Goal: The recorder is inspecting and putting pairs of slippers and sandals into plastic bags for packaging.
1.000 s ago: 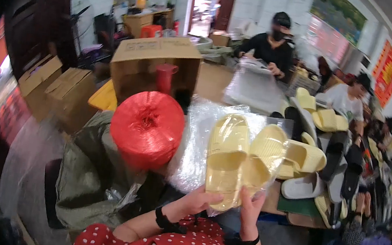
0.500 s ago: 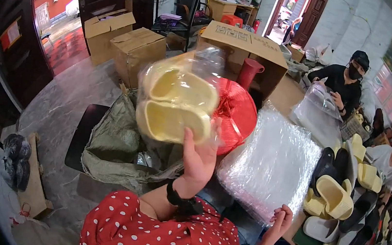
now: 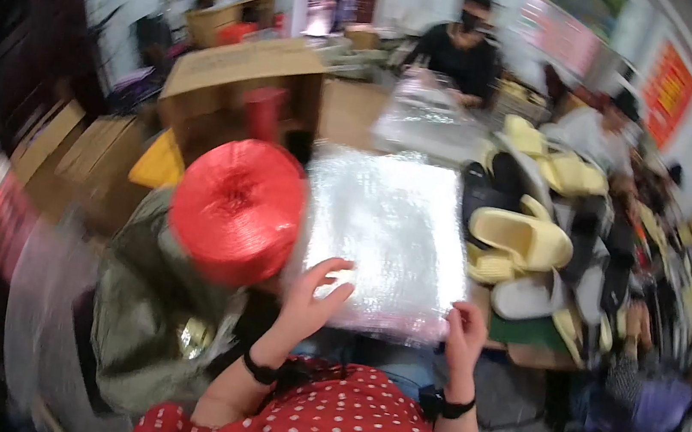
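On the table in front of me: stack of clear plastic bags (image 3: 386, 238), both hands at its near edge.

Stack lies flat, long axis running away from me, short near edge twd my chest. L hand (image 3: 312, 296) open, fingers spread on near-left corner; R hand (image 3: 465, 326) pinching near-right corner w/ fingertips. Red twine spool (image 3: 236, 207) just left; yellow slippers (image 3: 525, 238) piled right.
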`<state>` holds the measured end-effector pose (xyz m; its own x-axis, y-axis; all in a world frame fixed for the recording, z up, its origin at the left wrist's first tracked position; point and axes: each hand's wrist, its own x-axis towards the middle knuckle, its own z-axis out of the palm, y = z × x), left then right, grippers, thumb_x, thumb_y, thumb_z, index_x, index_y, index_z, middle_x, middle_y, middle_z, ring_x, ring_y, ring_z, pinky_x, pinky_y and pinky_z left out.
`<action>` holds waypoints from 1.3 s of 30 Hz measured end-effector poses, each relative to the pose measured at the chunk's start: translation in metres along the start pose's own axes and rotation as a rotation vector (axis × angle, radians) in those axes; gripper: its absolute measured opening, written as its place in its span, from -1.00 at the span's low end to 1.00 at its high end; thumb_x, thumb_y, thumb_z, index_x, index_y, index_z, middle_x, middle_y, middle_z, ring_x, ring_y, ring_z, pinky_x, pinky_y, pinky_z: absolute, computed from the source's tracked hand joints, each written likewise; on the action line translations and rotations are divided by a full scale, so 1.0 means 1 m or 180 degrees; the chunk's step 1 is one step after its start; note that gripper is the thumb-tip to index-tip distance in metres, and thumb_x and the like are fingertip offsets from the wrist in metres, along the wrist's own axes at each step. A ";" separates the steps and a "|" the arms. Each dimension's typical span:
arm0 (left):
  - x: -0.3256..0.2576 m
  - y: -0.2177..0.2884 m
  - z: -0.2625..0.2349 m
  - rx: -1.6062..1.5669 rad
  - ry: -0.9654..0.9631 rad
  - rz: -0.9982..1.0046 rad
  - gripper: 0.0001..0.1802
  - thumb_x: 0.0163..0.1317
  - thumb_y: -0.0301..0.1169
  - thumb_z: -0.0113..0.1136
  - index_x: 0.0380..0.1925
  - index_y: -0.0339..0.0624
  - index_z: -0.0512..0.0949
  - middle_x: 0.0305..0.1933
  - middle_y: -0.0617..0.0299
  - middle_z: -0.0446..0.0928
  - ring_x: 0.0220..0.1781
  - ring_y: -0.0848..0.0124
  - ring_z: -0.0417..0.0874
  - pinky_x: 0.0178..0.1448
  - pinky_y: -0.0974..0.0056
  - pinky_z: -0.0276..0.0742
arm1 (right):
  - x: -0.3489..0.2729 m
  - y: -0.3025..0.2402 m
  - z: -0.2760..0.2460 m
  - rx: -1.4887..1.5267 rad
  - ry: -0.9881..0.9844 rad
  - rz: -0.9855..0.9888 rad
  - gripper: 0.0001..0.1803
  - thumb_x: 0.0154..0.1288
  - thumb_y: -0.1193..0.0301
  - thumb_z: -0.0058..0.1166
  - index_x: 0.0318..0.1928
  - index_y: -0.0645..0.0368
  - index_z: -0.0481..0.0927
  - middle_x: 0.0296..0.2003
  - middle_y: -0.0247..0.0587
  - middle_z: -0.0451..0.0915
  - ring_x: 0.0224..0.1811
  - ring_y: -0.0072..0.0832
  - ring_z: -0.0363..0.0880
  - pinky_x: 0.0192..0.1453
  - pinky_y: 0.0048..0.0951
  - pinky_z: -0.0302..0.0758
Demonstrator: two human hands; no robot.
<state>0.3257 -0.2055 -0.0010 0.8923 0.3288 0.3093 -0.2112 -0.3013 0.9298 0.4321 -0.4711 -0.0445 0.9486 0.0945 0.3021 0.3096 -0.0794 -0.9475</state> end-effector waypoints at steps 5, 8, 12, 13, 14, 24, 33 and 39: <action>0.016 -0.014 0.020 0.2246 -0.0840 0.1028 -0.33 0.22 -0.12 0.26 0.29 -0.17 0.41 0.52 -0.11 0.14 0.57 -0.19 -0.04 0.54 -0.17 0.01 | 0.013 -0.012 -0.020 -0.0291 0.0326 -0.0308 -0.89 0.30 0.52 0.19 -0.17 0.24 0.62 -0.37 -0.46 0.58 -0.42 -0.77 0.38 -0.36 -0.65 0.34; 0.024 -0.036 0.036 0.2532 -0.1056 0.0998 -0.27 0.25 -0.04 0.22 0.35 -0.12 0.35 0.54 -0.14 0.09 0.57 -0.24 -0.08 0.55 -0.24 -0.12 | 0.038 -0.001 -0.050 -0.0394 0.0842 -0.0451 -0.81 0.29 0.46 0.22 -0.13 0.27 0.58 -0.36 -0.42 0.55 -0.41 -0.70 0.38 -0.35 -0.59 0.35; 0.017 -0.064 0.044 0.2705 -0.1195 0.0733 -0.25 0.27 0.08 0.16 0.39 0.00 0.33 0.53 -0.15 0.09 0.57 -0.24 -0.07 0.56 -0.27 -0.22 | 0.092 0.010 -0.082 -0.1326 0.1375 -0.1036 -0.53 0.22 0.37 0.29 0.09 0.27 0.48 -0.09 -0.16 0.53 -0.26 -0.45 0.47 -0.21 -0.44 0.46; 0.015 -0.068 0.044 0.2718 -0.1192 0.0754 -0.25 0.27 0.08 0.16 0.39 0.00 0.33 0.53 -0.15 0.09 0.57 -0.24 -0.07 0.56 -0.27 -0.22 | 0.105 0.006 -0.084 -0.1641 0.1547 -0.0872 -0.35 0.16 0.31 0.33 0.21 0.25 0.37 0.04 -0.02 0.43 -0.15 -0.26 0.49 -0.10 -0.32 0.48; 0.014 -0.070 0.043 0.2778 -0.1160 0.0806 -0.23 0.26 0.12 0.15 0.39 0.01 0.32 0.53 -0.14 0.10 0.56 -0.24 -0.03 0.56 -0.26 -0.20 | 0.116 0.005 -0.085 -0.1953 0.1713 -0.0705 -0.16 0.11 0.25 0.37 0.33 0.24 0.25 0.17 0.12 0.34 -0.04 -0.07 0.50 0.01 -0.21 0.50; 0.010 -0.084 0.044 0.2956 -0.1077 0.0854 -0.23 0.30 0.20 0.07 0.41 0.09 0.30 0.56 -0.03 0.07 0.58 -0.14 -0.04 0.58 -0.20 -0.24 | 0.185 0.008 -0.103 -0.1914 0.1792 -0.1049 -0.12 0.11 0.34 0.19 0.43 0.21 0.11 0.23 0.26 0.23 0.12 0.20 0.44 0.22 -0.01 0.42; 0.012 -0.079 0.046 0.2940 -0.1056 0.0772 -0.24 0.29 0.15 0.12 0.41 0.08 0.30 0.57 -0.03 0.04 0.59 -0.14 -0.08 0.57 -0.21 -0.22 | 0.189 -0.104 -0.071 0.0057 0.0976 -0.2013 -0.17 0.25 0.59 0.15 0.48 0.18 0.08 0.19 -0.20 0.34 -0.15 -0.62 0.51 -0.13 -0.57 0.48; 0.010 -0.080 0.046 0.2829 -0.1093 0.0678 -0.21 0.29 0.20 0.06 0.43 0.08 0.27 0.58 -0.05 0.03 0.60 -0.15 -0.10 0.58 -0.21 -0.24 | 0.166 -0.143 -0.028 0.0405 -0.0159 -0.1605 -0.19 0.26 0.56 0.17 0.47 0.21 0.11 -0.02 -0.34 0.51 -0.30 -0.72 0.45 -0.20 -0.65 0.45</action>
<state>0.3702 -0.2188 -0.0817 0.9677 -0.0468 0.2475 -0.1293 -0.9357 0.3284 0.5472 -0.4716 0.1441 0.6784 0.1374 0.7218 0.7139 0.1090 -0.6917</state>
